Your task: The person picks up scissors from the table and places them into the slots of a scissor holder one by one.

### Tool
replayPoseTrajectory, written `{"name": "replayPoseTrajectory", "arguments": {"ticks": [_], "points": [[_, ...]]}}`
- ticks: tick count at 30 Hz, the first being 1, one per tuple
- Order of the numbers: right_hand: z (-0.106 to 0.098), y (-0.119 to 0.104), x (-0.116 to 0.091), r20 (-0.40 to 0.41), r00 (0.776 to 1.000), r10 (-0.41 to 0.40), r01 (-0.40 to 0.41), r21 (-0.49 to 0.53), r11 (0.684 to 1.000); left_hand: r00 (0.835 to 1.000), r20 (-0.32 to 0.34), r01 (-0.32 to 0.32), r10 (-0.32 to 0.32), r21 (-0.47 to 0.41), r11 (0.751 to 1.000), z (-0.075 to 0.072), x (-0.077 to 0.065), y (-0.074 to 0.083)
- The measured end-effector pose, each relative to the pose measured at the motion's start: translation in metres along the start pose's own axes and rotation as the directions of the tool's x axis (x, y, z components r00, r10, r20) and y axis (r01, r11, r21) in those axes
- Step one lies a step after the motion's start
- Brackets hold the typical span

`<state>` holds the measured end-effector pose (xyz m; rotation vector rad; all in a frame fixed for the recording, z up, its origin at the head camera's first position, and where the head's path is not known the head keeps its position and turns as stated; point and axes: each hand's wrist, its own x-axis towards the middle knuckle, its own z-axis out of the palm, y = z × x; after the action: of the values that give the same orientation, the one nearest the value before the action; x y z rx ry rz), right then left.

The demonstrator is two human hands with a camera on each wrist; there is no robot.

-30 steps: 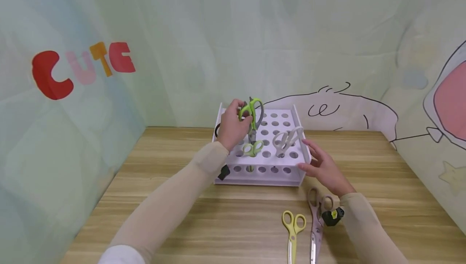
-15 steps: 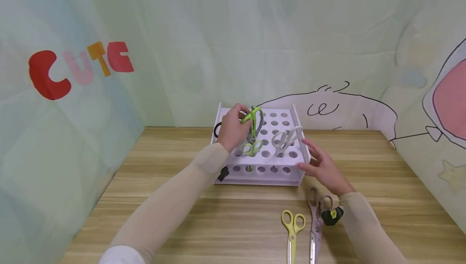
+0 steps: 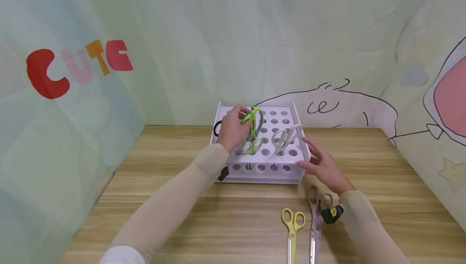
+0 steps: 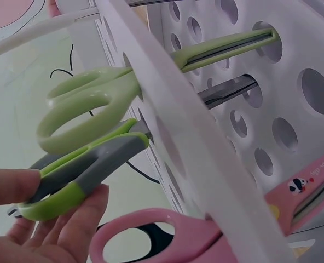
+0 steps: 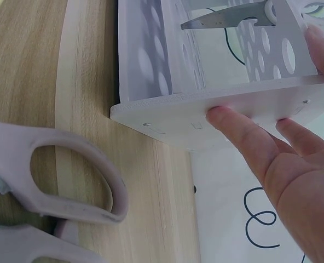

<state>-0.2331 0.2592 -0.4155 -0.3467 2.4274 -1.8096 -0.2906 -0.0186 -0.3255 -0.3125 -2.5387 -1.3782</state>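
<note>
My left hand (image 3: 234, 128) pinches the handles of green-and-grey scissors (image 3: 254, 119). In the left wrist view their grey blades (image 4: 227, 92) pass down through the upper panel of a white holed rack (image 3: 260, 181) and reach a hole in the lower panel. Small pale green scissors (image 3: 252, 146) stand in a hole nearby, and pink scissors (image 4: 189, 235) hang close beneath my left hand in that view. My right hand (image 3: 325, 171) rests extended fingers against the rack's right side panel (image 5: 173, 112). White scissors (image 3: 285, 139) lean in the rack near that side.
On the wooden table (image 3: 174, 223) in front of the rack lie yellow scissors (image 3: 292, 229) and larger mauve scissors (image 3: 316, 219), the latter close to my right wrist. A black handle loop (image 3: 217, 129) shows at the rack's left side. Printed curtains stand behind and at both sides.
My left hand has lowered the green-and-grey scissors, so their blades sit deeper in the rack; over the last half second they barely move. The right hand has stayed at the rack's side.
</note>
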Motion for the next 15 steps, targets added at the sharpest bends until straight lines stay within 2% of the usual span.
{"name": "replayPoseTrajectory", "arguments": {"ticks": [7, 15], "points": [[0.0007, -0.0007, -0.0004, -0.001, 1.0, 0.005, -0.005, -0.002, 1.0, 1.0, -0.011, -0.001, 0.001, -0.014, 1.0, -0.0034, -0.0005, 0.0021], [-0.0001, -0.0007, -0.0008, -0.002, 1.0, -0.01, 0.01, -0.005, 1.0, 0.998, -0.045, 0.036, -0.039, -0.074, 0.997, -0.009, -0.0027, 0.0094]]}}
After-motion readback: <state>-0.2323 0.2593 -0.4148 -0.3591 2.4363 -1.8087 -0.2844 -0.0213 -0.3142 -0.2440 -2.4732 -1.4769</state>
